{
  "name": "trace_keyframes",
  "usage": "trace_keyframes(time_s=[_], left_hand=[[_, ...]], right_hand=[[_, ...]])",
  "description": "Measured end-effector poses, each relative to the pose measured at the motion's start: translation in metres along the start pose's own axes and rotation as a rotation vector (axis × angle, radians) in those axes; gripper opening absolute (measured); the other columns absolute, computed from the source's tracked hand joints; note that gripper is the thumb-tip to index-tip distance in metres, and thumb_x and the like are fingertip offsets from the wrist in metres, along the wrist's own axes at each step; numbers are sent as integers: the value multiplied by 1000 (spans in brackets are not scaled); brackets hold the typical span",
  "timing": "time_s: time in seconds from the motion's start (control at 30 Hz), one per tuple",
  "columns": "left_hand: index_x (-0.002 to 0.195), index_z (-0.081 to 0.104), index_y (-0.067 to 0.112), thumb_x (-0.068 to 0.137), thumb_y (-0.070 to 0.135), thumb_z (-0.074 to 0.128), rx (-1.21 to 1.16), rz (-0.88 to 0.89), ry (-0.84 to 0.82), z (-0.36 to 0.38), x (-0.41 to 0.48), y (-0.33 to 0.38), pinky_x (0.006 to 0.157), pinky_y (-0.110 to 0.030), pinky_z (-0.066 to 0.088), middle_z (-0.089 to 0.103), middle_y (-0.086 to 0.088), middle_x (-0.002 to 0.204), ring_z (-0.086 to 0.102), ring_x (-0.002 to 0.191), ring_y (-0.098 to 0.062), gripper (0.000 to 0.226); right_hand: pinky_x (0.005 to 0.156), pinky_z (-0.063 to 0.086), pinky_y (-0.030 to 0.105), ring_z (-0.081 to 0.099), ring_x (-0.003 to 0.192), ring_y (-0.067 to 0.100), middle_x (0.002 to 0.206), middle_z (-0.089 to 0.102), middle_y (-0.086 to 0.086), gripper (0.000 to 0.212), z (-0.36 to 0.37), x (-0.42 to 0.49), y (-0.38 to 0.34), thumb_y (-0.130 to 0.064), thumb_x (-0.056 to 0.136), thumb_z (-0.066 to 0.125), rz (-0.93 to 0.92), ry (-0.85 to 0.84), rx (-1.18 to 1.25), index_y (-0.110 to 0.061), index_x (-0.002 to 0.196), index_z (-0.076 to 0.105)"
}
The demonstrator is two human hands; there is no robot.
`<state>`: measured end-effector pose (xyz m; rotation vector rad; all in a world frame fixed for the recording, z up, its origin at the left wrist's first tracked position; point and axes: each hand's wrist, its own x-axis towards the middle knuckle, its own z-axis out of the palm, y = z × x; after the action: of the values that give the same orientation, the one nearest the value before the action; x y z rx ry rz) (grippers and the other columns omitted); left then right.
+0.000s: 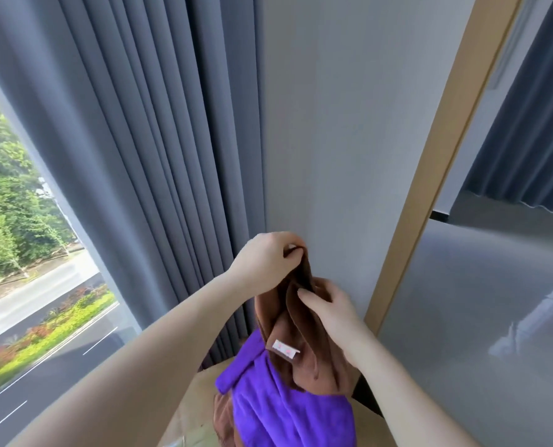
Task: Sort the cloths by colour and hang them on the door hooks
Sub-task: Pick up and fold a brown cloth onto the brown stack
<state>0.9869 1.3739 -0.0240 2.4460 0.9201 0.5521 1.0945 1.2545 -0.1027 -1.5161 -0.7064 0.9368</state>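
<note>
A brown cloth (pixel 304 346) with a small white tag hangs lifted between my hands in front of the grey wall. My left hand (pixel 268 256) pinches its top edge. Lower and to the right, my right hand (pixel 328 304) grips a fold of the same cloth. Beneath it a purple cloth (pixel 284 404) lies heaped on a light wooden surface (pixel 191 411), and another brown cloth (pixel 223 424) shows under the purple one at the left. No hooks are in view.
Grey curtains (pixel 146 150) hang at the left beside a window onto a road. A wooden door frame (pixel 446 162) runs up the right, with a glass panel (pixel 481 317) beyond it.
</note>
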Motion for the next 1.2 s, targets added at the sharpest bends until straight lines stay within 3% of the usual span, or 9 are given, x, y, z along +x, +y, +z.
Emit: trace_keyframes(time_s=[0.13,0.37,0.57,0.77,0.87,0.97,1.03,1.13,1.2], left_hand=[[108,76,31,97,28,59,99,128,15,-44,22,29,83,-27,51,64,20,83,61,86,-11,20],[109,77,32,96,27,60,216,281,50,-107,42,67,94,-33,53,75,13,107,67,101,-14,22],[109,77,36,96,32,59,311,327,130,-151,53,86,96,-37,54,74,14,111,67,102,-13,23],[109,77,31,98,31,62,226,352,236,-185,59,100,92,-20,50,72,17,103,64,94,-1,19],[104,78,29,97,31,64,142,351,296,-193,63,110,73,0,41,66,24,90,60,82,10,16],[105,79,26,96,30,65,84,377,339,-199,66,126,73,1,43,70,20,94,64,88,4,17],[105,79,27,95,31,65,64,395,360,-202,70,138,76,-3,46,72,18,99,65,91,2,17],[103,79,27,94,29,66,28,410,385,-204,76,154,69,-2,45,70,22,89,62,80,12,16],[99,79,27,94,26,66,-17,408,408,-205,82,161,64,0,40,66,25,80,59,71,18,14]], right_hand=[[85,51,19,69,96,-2,102,76,-16,17,-6,-5,-37,-37,96,67,-122,98,-12,-30,110,72],[62,50,12,68,73,-4,76,74,-20,10,-24,9,-74,-19,87,74,-251,175,-285,-29,86,73],[78,62,41,73,79,17,77,76,-5,3,-40,18,-97,-24,82,77,-221,172,-465,-24,84,74],[73,58,40,72,80,25,78,75,-1,5,-62,22,-129,-27,87,79,-378,376,-179,-23,85,75],[79,54,33,71,85,16,79,74,-14,9,-68,21,-129,-37,87,79,-439,489,149,-31,87,72],[88,50,29,70,87,6,86,74,-17,11,-66,23,-112,-40,88,75,-394,423,134,-34,91,66],[91,48,34,63,87,6,92,67,-17,24,-63,24,-92,-51,78,67,-292,269,-31,-33,92,62],[119,34,42,50,132,10,138,58,-15,100,-61,27,-57,-79,55,73,-52,25,25,-38,143,49],[121,29,40,47,138,9,142,59,-14,116,-57,28,-39,-86,45,78,28,-120,50,-33,145,51]])
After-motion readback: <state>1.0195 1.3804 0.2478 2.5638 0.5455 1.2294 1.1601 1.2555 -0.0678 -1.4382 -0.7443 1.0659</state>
